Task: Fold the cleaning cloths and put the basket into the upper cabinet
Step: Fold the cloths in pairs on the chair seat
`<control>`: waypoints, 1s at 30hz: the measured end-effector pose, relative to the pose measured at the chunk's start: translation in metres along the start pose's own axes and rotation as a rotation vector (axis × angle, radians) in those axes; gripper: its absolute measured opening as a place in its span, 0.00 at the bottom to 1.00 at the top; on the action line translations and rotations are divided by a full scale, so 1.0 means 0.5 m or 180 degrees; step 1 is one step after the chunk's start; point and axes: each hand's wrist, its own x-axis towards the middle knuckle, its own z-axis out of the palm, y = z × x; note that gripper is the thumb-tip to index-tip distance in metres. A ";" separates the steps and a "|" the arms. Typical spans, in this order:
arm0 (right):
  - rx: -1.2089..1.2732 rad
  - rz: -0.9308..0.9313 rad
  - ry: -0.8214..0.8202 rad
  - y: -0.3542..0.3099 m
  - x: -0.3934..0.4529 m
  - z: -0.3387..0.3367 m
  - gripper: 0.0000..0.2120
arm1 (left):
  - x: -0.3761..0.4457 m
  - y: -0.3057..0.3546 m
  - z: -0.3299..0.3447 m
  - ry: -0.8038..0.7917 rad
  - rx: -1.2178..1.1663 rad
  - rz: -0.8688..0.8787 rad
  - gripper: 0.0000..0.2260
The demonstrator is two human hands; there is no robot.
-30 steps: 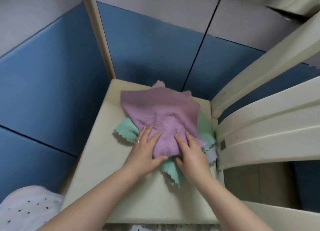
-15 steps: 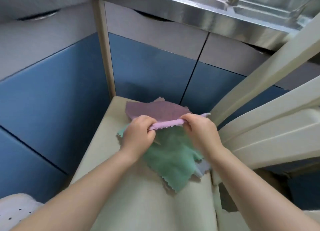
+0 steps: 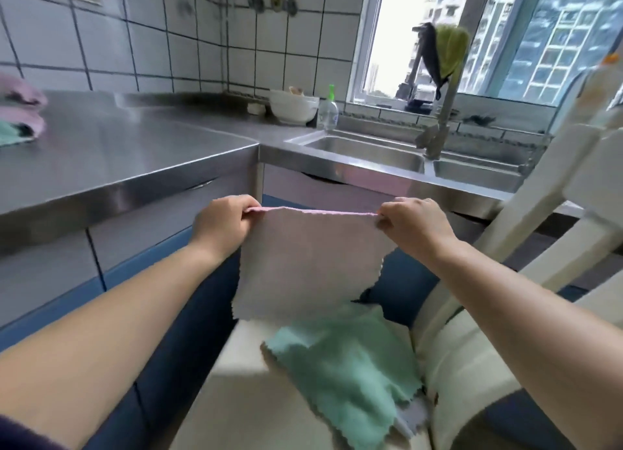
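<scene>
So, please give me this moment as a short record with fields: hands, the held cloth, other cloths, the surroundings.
left hand: pinches the pink cloth's top left corner
right hand: pinches its top right corner
pink cloth: hangs spread in the air
green cloth: lies on the chair seat
counter: folded cloths at far left

Two hands: left [image 3: 224, 225], right [image 3: 416, 225]. One pink cloth [image 3: 310, 260] held up. One green cloth [image 3: 347, 375] and one grey cloth [image 3: 413, 416] on one chair [image 3: 249, 399]. Folded cloths [image 3: 20, 115] on one counter [image 3: 111, 146], number unclear. Two sink [image 3: 367, 152] basins, one tap [image 3: 438, 125], one bottle [image 3: 327, 107], one bowl [image 3: 293, 107].
</scene>
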 end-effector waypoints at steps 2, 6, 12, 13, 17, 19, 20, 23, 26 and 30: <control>0.0172 0.0224 -0.0045 -0.017 -0.001 -0.006 0.07 | 0.006 -0.018 -0.029 -0.0086 -0.0162 -0.0195 0.09; 0.0940 0.0916 -0.0137 -0.051 -0.009 0.000 0.08 | -0.003 -0.063 -0.074 0.0000 -0.0611 -0.0571 0.08; 0.2921 0.1216 0.0787 -0.113 -0.126 -0.044 0.01 | -0.122 -0.075 -0.150 -0.0018 -0.1682 -0.0374 0.06; 0.3333 0.1261 0.0928 -0.129 -0.164 -0.049 0.03 | -0.157 -0.075 -0.161 -0.0108 -0.1783 -0.0343 0.06; 0.4487 0.1617 0.0429 -0.197 -0.358 0.002 0.03 | -0.330 -0.094 -0.170 -0.0453 -0.1861 -0.0413 0.08; 0.4722 0.1856 0.0083 -0.239 -0.458 0.038 0.14 | -0.429 -0.112 -0.151 -0.0685 -0.1748 -0.0597 0.06; 0.4627 0.1913 -0.0005 -0.252 -0.494 0.050 0.19 | -0.466 -0.116 -0.143 -0.0843 -0.1705 -0.0685 0.05; 0.4028 0.1815 -0.0373 -0.296 -0.607 0.112 0.17 | -0.600 -0.149 -0.094 -0.1284 -0.1557 -0.1130 0.05; 0.3631 0.1943 -0.0848 -0.312 -0.676 0.144 0.03 | -0.684 -0.151 -0.065 -0.1394 -0.1403 -0.1459 0.06; 0.3349 0.2115 -0.1115 -0.313 -0.694 0.166 0.07 | -0.710 -0.148 -0.048 -0.1425 -0.1365 -0.1680 0.04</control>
